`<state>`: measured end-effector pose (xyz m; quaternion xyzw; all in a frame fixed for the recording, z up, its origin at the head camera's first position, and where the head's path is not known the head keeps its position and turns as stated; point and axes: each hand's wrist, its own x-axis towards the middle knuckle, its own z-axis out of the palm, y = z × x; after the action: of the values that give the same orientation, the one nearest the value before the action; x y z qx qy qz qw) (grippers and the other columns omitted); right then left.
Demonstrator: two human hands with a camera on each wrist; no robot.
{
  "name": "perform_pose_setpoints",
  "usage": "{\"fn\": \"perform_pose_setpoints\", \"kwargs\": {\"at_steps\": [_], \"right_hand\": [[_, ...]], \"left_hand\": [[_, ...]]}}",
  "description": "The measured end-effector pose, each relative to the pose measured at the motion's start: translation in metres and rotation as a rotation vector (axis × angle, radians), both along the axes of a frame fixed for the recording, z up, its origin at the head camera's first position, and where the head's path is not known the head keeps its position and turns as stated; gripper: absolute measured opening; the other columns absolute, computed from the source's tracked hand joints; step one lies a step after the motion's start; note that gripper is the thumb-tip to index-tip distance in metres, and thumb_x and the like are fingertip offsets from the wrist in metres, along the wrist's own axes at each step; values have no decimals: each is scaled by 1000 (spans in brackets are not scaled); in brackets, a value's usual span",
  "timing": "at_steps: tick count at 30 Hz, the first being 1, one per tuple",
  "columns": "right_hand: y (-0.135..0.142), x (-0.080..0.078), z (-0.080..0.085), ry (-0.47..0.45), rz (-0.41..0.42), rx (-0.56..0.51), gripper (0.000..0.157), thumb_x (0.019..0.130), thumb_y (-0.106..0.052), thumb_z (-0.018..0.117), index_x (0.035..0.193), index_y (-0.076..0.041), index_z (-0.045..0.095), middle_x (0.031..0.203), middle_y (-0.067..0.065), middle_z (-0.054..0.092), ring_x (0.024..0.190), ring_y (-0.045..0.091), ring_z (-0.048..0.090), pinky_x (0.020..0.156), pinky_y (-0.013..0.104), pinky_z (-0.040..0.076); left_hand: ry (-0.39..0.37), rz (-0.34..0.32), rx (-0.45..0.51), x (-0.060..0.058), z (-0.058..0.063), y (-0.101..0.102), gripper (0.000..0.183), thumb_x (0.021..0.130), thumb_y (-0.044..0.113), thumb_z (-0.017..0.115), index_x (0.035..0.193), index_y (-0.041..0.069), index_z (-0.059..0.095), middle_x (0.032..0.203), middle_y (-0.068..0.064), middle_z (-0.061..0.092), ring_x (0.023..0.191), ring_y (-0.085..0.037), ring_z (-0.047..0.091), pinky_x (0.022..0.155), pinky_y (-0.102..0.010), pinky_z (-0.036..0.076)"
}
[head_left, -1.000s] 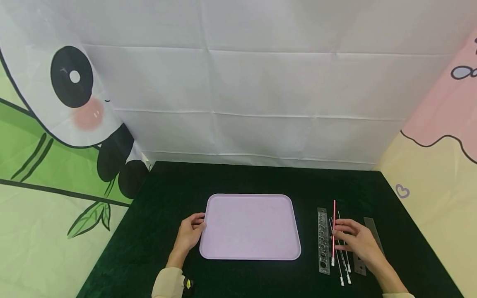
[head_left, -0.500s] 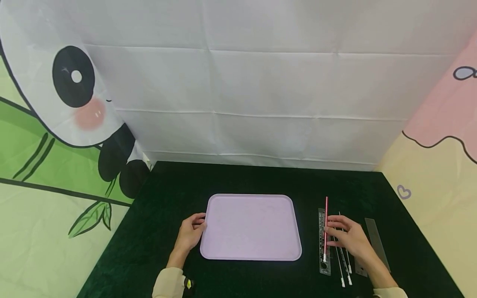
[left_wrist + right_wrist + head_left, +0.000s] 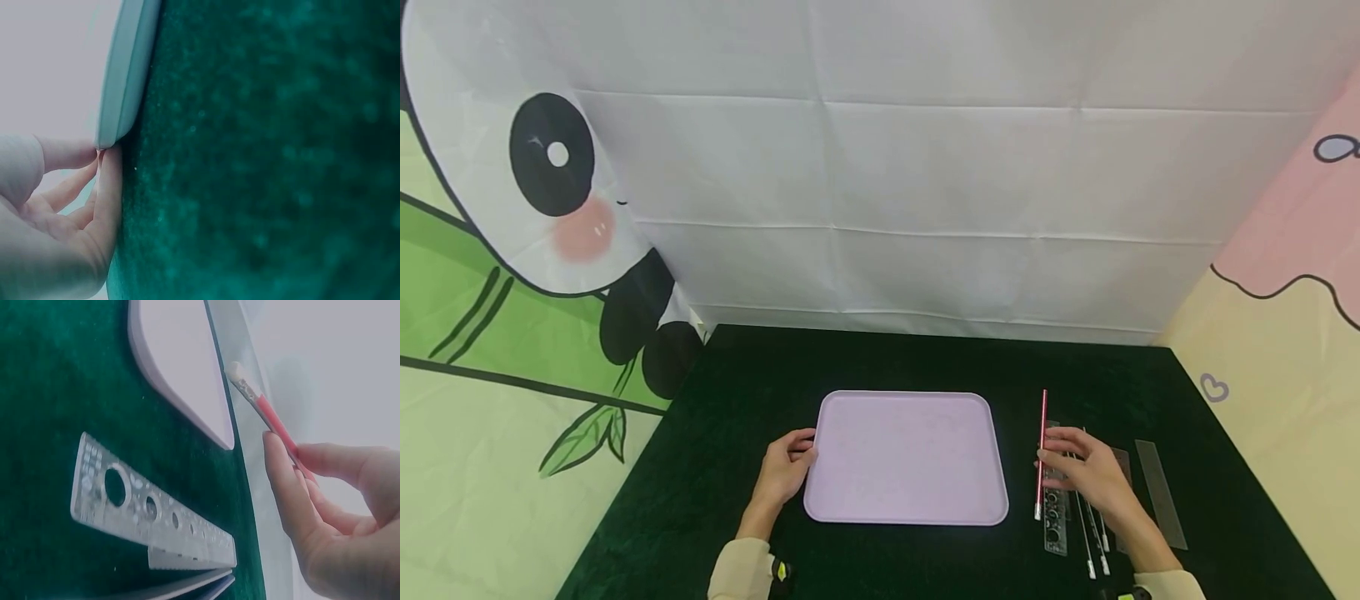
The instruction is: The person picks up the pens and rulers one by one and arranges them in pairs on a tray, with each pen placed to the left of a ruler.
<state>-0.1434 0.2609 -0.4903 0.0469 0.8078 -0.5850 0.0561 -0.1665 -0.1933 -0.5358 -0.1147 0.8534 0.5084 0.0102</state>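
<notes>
My left hand (image 3: 786, 472) pinches the left rim of the lilac tray (image 3: 906, 458), which lies flat on the table. In the left wrist view the thumb (image 3: 65, 154) and index fingertip meet at the tray's edge. My right hand (image 3: 1086, 469) holds a red pencil (image 3: 1042, 425) between thumb and fingers, to the right of the tray. Its metal ferrule and white eraser (image 3: 235, 370) point toward the tray in the right wrist view. Below that hand lies a clear ruler with round holes (image 3: 1055, 523), partly hidden by the fingers.
Several thin pencils with white ends (image 3: 1091, 568) lie right of the holed ruler, partly under my right forearm. A plain straight ruler (image 3: 1161, 492) lies farther right, with another flat piece (image 3: 1122, 463) partly hidden beside it. Dark green cloth (image 3: 925, 558) covers the table.
My right hand has moved left with the red pencil, from over the other pencils to over the holed ruler's left side. My left hand stays at the tray's rim.
</notes>
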Motion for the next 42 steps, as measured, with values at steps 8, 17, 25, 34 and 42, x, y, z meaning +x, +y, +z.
{"fn": "perform_pose_setpoints", "kwargs": {"at_steps": [8,17,25,34,42], "right_hand": [[-11,-5,-1,27,16,-12,48,99,-17,71,139,1,53,129,28,61,100,31,73,75,37,60],[-20,-10,-3,28,11,-45,48,98,-14,71,139,1,53,130,27,61,100,31,73,75,36,60],[-27,-12,-8,27,-4,-87,47,97,-14,72,138,1,54,128,25,62,103,32,72,76,36,60],[-39,-15,-11,43,-7,-122,44,98,-12,71,137,1,55,126,25,63,104,33,72,77,36,60],[-49,-19,-14,16,-7,-164,41,98,-9,70,135,1,57,127,25,63,100,30,73,76,35,60]], "left_hand": [[-6,3,-4,0,1,2,34,101,5,60,135,2,62,118,-18,64,99,-27,64,89,-45,57],[1,5,-4,-1,0,6,33,101,4,60,134,2,63,117,-18,65,98,-27,64,88,-45,57],[6,2,-10,-2,-2,8,33,101,4,60,134,1,63,117,-18,65,98,-28,64,89,-45,56],[3,6,-11,-2,-3,9,34,101,4,60,135,2,63,119,-18,64,99,-28,64,90,-46,56],[5,2,-13,-3,-4,12,33,101,4,60,134,2,63,118,-18,65,98,-27,64,89,-44,56]]}}
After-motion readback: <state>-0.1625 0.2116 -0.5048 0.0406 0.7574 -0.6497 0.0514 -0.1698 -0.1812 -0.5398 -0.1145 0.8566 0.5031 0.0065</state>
